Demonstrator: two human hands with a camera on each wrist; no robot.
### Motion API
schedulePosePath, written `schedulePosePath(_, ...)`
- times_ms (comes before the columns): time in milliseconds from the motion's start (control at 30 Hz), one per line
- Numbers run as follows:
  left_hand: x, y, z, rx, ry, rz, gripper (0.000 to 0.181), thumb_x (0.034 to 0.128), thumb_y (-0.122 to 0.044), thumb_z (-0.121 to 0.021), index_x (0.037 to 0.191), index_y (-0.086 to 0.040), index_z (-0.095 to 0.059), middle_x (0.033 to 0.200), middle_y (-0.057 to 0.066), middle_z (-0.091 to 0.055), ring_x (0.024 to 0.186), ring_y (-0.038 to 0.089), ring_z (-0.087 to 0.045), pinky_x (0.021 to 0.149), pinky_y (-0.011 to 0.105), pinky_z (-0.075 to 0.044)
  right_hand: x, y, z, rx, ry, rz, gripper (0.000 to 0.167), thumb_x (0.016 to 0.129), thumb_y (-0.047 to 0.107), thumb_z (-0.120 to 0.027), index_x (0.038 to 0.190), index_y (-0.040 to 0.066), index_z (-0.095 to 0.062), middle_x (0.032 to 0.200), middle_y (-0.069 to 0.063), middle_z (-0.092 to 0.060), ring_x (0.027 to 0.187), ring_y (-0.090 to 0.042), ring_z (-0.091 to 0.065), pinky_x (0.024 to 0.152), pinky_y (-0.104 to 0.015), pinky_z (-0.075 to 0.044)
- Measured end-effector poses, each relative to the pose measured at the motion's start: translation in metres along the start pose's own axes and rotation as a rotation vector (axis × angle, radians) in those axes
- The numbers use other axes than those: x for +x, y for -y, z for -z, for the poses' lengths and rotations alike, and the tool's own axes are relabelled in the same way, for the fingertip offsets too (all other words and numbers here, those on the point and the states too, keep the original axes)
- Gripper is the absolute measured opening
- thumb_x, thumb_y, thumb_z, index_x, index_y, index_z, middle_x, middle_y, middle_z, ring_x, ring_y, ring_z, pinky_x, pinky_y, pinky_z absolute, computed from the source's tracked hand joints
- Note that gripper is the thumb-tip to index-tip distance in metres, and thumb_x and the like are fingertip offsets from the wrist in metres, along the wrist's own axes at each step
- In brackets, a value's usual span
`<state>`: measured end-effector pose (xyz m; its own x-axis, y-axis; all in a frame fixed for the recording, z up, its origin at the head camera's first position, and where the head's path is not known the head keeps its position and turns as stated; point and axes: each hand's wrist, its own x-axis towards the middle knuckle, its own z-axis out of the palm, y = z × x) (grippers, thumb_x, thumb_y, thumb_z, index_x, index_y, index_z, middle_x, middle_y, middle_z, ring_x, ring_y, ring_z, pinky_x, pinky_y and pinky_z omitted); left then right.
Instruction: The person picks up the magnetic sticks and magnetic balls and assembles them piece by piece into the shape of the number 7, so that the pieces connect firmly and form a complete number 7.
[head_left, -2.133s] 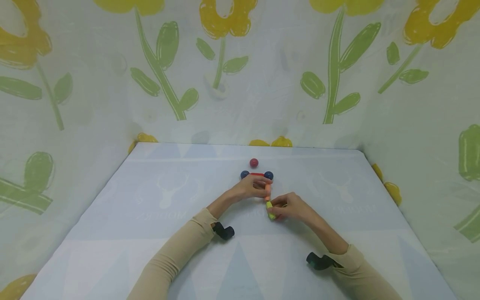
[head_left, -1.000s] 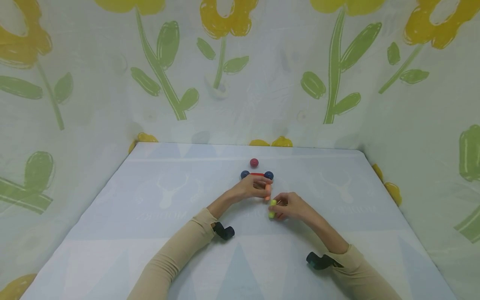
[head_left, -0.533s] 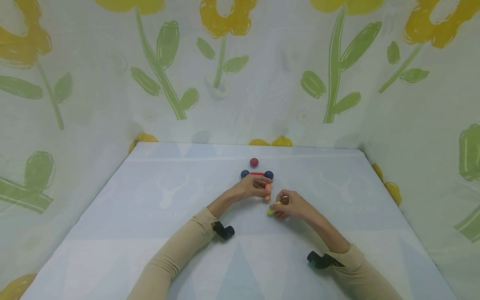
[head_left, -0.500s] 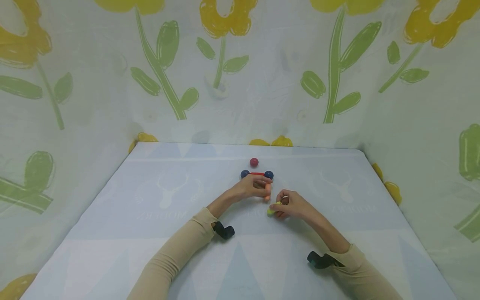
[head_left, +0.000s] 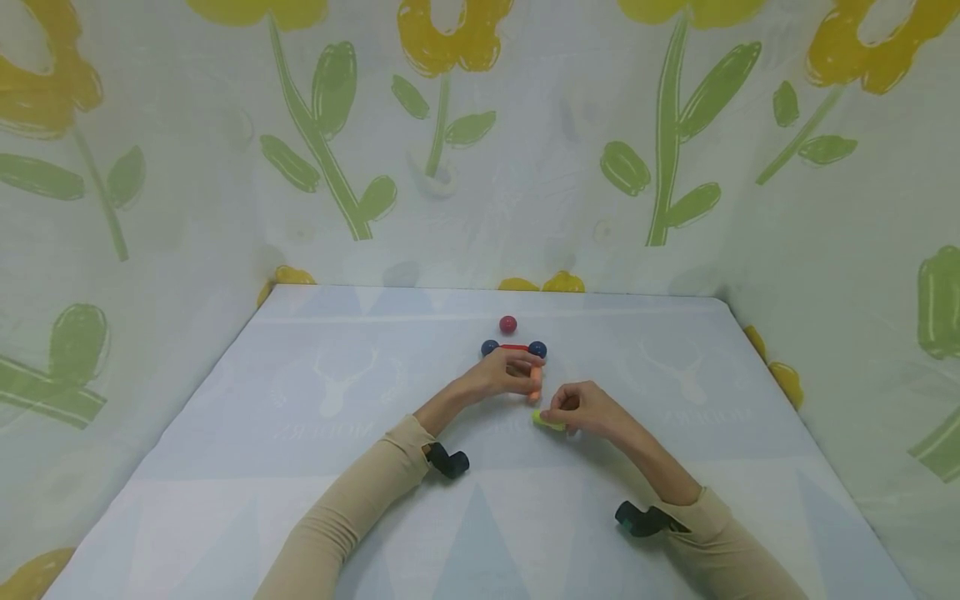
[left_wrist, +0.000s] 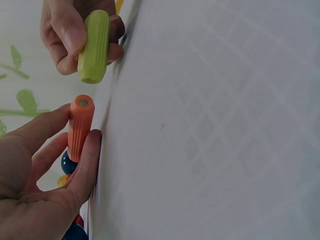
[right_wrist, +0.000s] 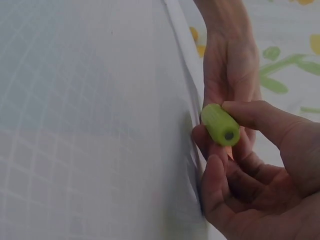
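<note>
My left hand (head_left: 501, 373) pinches an orange ribbed magnetic rod (left_wrist: 81, 125) between thumb and fingers. The rod's far end meets a dark blue ball (head_left: 537, 350). A red rod (head_left: 514, 347) links that ball to a second blue ball (head_left: 490, 347). To the right and nearer the body, my right hand (head_left: 588, 408) pinches a yellow-green ribbed magnetic rod (right_wrist: 220, 124), which lies crosswise in the head view. A small gap separates the two rods in the left wrist view. Grey-green discs show at the rods' ends.
A loose red ball (head_left: 507, 324) sits behind the joined pieces on the pale patterned tablecloth (head_left: 480, 533). Flower-printed cloth walls (head_left: 525, 167) rise at the back and both sides. Black wrist cameras (head_left: 448, 462) stick out from the sleeves.
The yellow-green rod has come away from the orange rod's near end and turned in my right fingers from lengthwise to crosswise. My left hand and the joined pieces stay put.
</note>
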<state>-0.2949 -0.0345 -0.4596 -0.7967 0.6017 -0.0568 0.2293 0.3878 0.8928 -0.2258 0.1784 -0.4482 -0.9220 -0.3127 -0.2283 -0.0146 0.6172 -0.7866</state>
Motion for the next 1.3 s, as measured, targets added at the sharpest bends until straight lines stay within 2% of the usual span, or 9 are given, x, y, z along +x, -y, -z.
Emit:
schedulePosePath(133, 0.0, 0.0, 0.0, -0.007, 0.005, 0.001, 0.044, 0.0886, -0.023, -0.073, 0.13, -0.011, -0.063, 0.126, 0.007, -0.067, 0.114, 0.022, -0.064, 0.097, 0.036, -0.054, 0.001, 0.0, 0.0, 0.022, 0.025, -0.017, 0.031, 0.084, 0.031, -0.077, 0.101, 0.006, -0.071, 0.08, -0.002, -0.071, 0.065, -0.014, -0.061, 0.059, -0.027, -0.053)
schedulePosePath(267, 0.0, 0.0, 0.0, -0.01, 0.009, 0.005, 0.044, 0.0888, -0.023, -0.073, 0.13, -0.012, -0.063, 0.126, 0.007, -0.067, 0.114, 0.022, -0.064, 0.097, 0.036, -0.054, 0.001, -0.001, -0.002, 0.028, 0.043, -0.029, 0.038, 0.083, 0.033, -0.078, 0.109, 0.006, -0.072, 0.081, -0.003, -0.073, 0.065, -0.014, -0.063, 0.059, -0.027, -0.053)
schedulePosePath(533, 0.0, 0.001, 0.001, -0.003, 0.012, -0.009, 0.044, 0.0884, -0.023, -0.074, 0.13, -0.011, -0.063, 0.125, 0.008, -0.067, 0.112, 0.022, -0.064, 0.095, 0.034, -0.054, 0.004, -0.002, -0.006, 0.052, 0.031, -0.047, 0.039, 0.083, 0.033, -0.079, 0.11, 0.006, -0.073, 0.085, -0.003, -0.074, 0.069, -0.014, -0.066, 0.067, -0.028, -0.059)
schedulePosePath(1033, 0.0, 0.001, 0.002, 0.004, 0.018, -0.026, 0.045, 0.0885, -0.022, -0.073, 0.131, -0.011, -0.062, 0.126, 0.008, -0.067, 0.113, 0.022, -0.064, 0.095, 0.034, -0.055, 0.008, -0.001, -0.011, 0.059, -0.012, -0.095, 0.04, 0.083, 0.034, -0.079, 0.111, 0.006, -0.072, 0.086, -0.003, -0.074, 0.069, -0.014, -0.067, 0.068, -0.028, -0.059)
schedulePosePath(1300, 0.0, 0.002, 0.002, 0.006, 0.017, -0.026, 0.045, 0.0879, -0.023, -0.074, 0.13, -0.012, -0.063, 0.126, 0.007, -0.067, 0.115, 0.023, -0.063, 0.098, 0.038, -0.053, 0.007, 0.001, -0.011, 0.062, -0.013, -0.072, 0.041, 0.083, 0.033, -0.078, 0.11, 0.003, -0.072, 0.085, -0.005, -0.074, 0.069, -0.014, -0.067, 0.067, -0.027, -0.059)
